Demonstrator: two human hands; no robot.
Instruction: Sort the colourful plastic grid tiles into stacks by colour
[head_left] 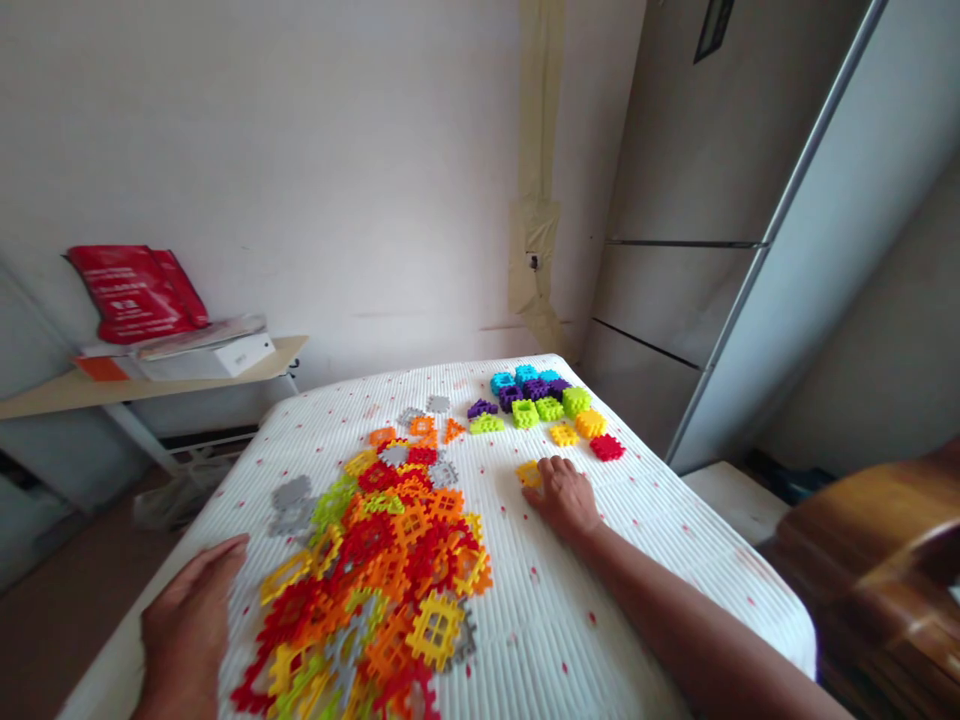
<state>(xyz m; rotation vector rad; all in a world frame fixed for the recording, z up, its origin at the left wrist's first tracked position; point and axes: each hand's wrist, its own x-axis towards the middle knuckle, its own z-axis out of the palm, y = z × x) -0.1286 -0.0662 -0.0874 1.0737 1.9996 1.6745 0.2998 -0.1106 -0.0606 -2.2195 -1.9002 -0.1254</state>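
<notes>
The right hand lies over a yellow piece on the white-covered surface, between the mixed pile and a yellow stack; whether its grip is clamped or merely resting, I cannot tell. Pinching opposite notched edges evenly would probably steady the flat piece best. The left hand, fingers extended, grip loose with nothing visible in it, is beside the pile and should avoid nudging loose edges.

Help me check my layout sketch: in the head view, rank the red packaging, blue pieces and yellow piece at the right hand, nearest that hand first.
1. Yellow piece, partly under the right hand.
2. Blue pieces, farther ahead.
3. Red packaging, far left.
</notes>
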